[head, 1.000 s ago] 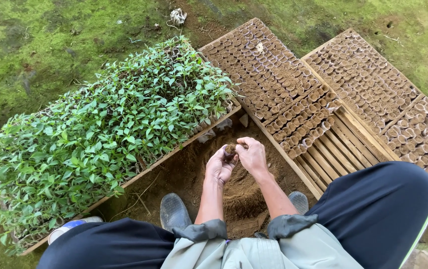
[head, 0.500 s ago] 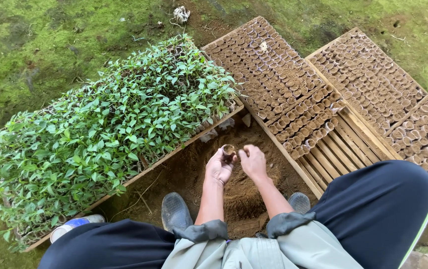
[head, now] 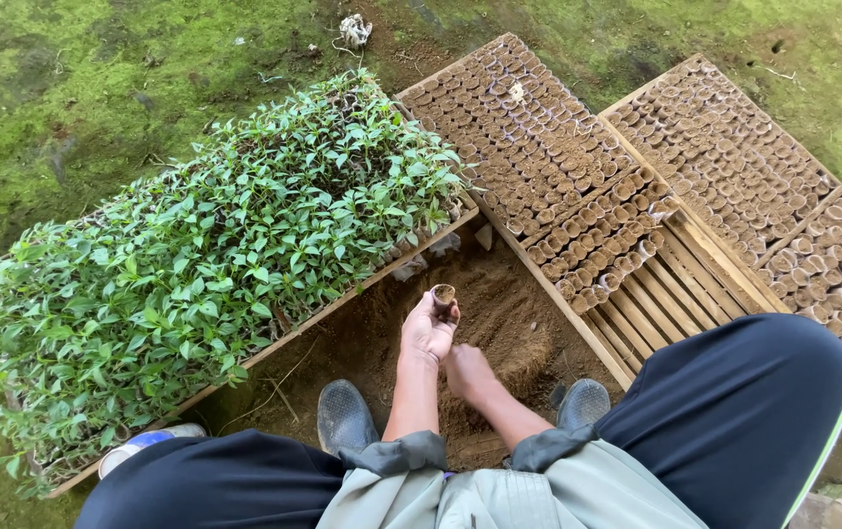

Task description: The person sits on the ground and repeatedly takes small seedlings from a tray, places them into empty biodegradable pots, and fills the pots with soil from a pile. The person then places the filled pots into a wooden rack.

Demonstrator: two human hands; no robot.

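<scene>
My left hand (head: pixel 428 331) holds up a small brown pot (head: pixel 443 296) filled with soil, fingers wrapped around it. Just below and to the right, my right hand (head: pixel 468 371) reaches down into the heap of loose brown soil (head: pixel 509 323) between my feet; its fingers are curled and I cannot see whether they hold soil. A wooden tray (head: pixel 577 318) with several rows of soil-filled pots (head: pixel 538 157) lies right of the heap. Its near end shows bare slats.
A long tray of green seedlings (head: pixel 215 255) lies to the left. A second tray of filled pots (head: pixel 754 186) sits at the far right. My grey shoes (head: pixel 342 413) flank the heap. Mossy ground surrounds everything; a blue and white container (head: pixel 151 443) lies by my left knee.
My right hand has left the pot and dropped down to the soil heap. The left hand still holds the pot at about the same place.
</scene>
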